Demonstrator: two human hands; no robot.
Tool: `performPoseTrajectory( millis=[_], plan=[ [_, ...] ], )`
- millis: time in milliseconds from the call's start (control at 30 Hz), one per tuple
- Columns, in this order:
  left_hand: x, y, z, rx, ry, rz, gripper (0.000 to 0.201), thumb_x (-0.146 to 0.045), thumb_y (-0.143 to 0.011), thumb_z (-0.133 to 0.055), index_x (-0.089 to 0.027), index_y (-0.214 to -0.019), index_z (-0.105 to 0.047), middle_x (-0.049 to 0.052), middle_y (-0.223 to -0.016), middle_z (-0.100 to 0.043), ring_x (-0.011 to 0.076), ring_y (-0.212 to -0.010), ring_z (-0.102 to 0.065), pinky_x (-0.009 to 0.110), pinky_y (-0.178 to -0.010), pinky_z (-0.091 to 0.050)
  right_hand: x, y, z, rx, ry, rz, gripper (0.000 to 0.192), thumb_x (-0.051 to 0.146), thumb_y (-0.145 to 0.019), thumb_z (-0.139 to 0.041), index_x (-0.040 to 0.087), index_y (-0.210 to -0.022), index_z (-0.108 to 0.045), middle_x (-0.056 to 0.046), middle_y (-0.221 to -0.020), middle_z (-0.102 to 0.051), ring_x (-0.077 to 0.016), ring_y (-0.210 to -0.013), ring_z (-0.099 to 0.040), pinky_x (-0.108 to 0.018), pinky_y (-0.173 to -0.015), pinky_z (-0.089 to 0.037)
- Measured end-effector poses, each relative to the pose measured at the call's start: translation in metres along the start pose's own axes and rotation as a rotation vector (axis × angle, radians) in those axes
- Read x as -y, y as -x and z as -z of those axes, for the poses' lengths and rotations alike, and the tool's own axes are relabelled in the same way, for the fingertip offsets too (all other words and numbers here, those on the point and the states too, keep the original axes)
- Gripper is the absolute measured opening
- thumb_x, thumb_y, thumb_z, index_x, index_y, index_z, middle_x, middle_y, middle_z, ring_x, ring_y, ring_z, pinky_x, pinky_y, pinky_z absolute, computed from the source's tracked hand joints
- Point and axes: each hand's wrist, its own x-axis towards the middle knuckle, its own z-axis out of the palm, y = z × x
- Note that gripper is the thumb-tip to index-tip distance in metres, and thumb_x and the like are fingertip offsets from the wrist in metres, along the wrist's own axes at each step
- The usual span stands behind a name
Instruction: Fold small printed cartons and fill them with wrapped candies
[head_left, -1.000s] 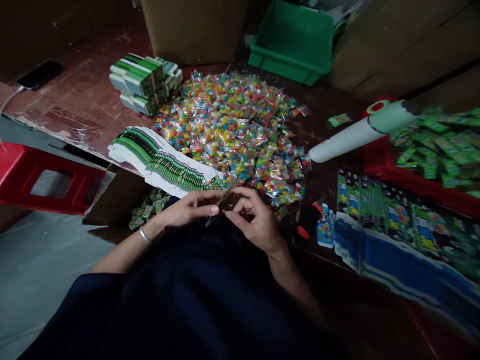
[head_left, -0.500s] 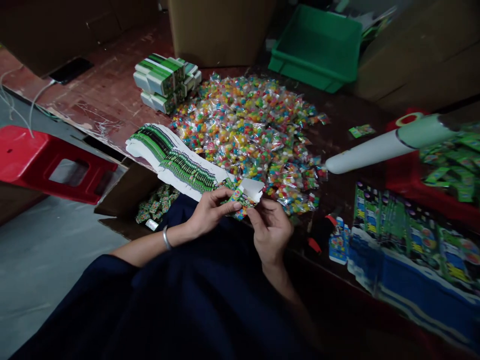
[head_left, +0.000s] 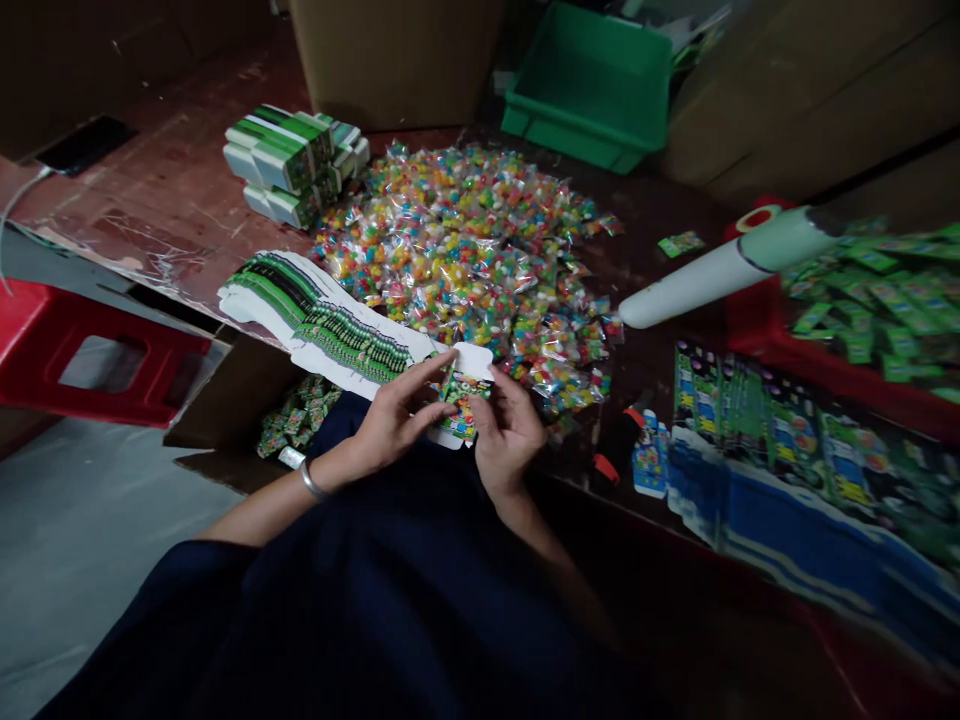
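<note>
Dark blue cloth, smooth and unpatterned, fills the bottom of the view, and both forearms come out over it. Just above, the left hand and the right hand close from either side on a small printed carton, held over the lap at the table's near edge. It is thin glossy card, green with bright cartoon print, with white flaps standing open at top and bottom. The left fingers pinch its left side with the forefinger laid along the top; the right thumb and fingers grip its right edge. What lies inside the carton is hidden. A metal bangle circles the left wrist.

Left of the hands, a fanned row of flat cartons overlaps like scales along the table edge. Below it an open brown box holds small green packs, half in shadow. To the right lie glossy blue-green printed sheets, blurred toward the frame edge. Beyond the hands spreads a wide heap of candy packets, crinkled clear film over many-coloured sweets. A white tube lies aslant at the right. Farther back stand stacked green-and-white boxes and a green plastic bin, cut off at the top.
</note>
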Motion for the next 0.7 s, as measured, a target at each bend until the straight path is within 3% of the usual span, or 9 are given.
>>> performPoseTrajectory(
  millis=[167,233,400,467,533,600,700],
  plan=[
    [0.001,0.000,0.009,0.074,-0.244,-0.205,0.055,-0.029,-0.101,-0.067,-0.022,-0.154,-0.053,0.015,-0.123,-0.074,0.0212,-0.099,-0.071,0.034,-0.085,-0.061,-0.004,-0.001,0.002,0.036,0.022,0.127,0.026,0.024,-0.094,-0.074,0.028,-0.120,-0.074,-0.003,-0.100,-0.077,-0.0175,-0.084,-0.071,-0.030,-0.075,-0.059],
    [0.001,0.001,0.010,0.087,-0.269,-0.210,0.053,-0.027,-0.101,-0.066,-0.021,-0.152,-0.054,0.015,-0.122,-0.074,0.0211,-0.098,-0.071,0.035,-0.086,-0.061,-0.003,-0.002,0.002,0.051,0.031,0.144,0.023,0.023,-0.096,-0.072,0.028,-0.118,-0.074,-0.002,-0.097,-0.076,-0.0171,-0.083,-0.071,-0.030,-0.076,-0.059],
    [-0.004,0.001,0.009,0.155,-0.081,-0.009,0.035,-0.031,-0.099,-0.069,-0.017,-0.131,-0.066,0.014,-0.121,-0.073,0.0216,-0.101,-0.071,0.034,-0.088,-0.061,0.005,-0.007,0.003,0.093,0.031,0.159,0.014,0.022,-0.098,-0.067,0.026,-0.109,-0.075,0.000,-0.088,-0.075,-0.0167,-0.079,-0.072,-0.029,-0.073,-0.058],
    [-0.007,-0.001,0.009,0.206,0.067,0.105,0.033,-0.031,-0.098,-0.068,-0.017,-0.128,-0.067,0.013,-0.121,-0.072,0.0195,-0.097,-0.071,0.031,-0.084,-0.060,0.009,-0.011,0.004,0.088,0.037,0.151,0.007,0.023,-0.098,-0.067,0.025,-0.096,-0.074,0.000,-0.085,-0.074,-0.0165,-0.078,-0.071,-0.030,-0.073,-0.057],
    [-0.009,-0.003,0.008,0.232,0.178,0.180,0.030,-0.029,-0.099,-0.067,-0.017,-0.127,-0.067,0.013,-0.125,-0.070,0.0171,-0.094,-0.070,0.028,-0.083,-0.059,0.011,-0.015,0.006,0.091,0.039,0.120,0.016,0.025,-0.098,-0.068,0.023,-0.082,-0.070,-0.002,-0.088,-0.075,-0.0174,-0.082,-0.072,-0.032,-0.076,-0.058],
    [-0.010,-0.004,0.007,0.227,0.213,0.204,0.028,-0.027,-0.099,-0.066,-0.018,-0.125,-0.068,0.012,-0.127,-0.069,0.0162,-0.094,-0.069,0.029,-0.086,-0.058,0.012,-0.018,0.007,0.114,0.021,0.078,0.021,0.026,-0.097,-0.069,0.023,-0.076,-0.067,-0.004,-0.097,-0.078,-0.0192,-0.090,-0.074,-0.034,-0.083,-0.060],
    [-0.010,-0.004,0.005,0.191,0.189,0.208,0.025,-0.027,-0.100,-0.064,-0.018,-0.123,-0.067,0.012,-0.126,-0.068,0.0181,-0.099,-0.067,0.031,-0.090,-0.057,0.011,-0.019,0.006,0.129,-0.027,0.031,0.014,0.026,-0.095,-0.071,0.024,-0.082,-0.071,-0.005,-0.102,-0.080,-0.0210,-0.095,-0.077,-0.037,-0.088,-0.062]
  ],
)
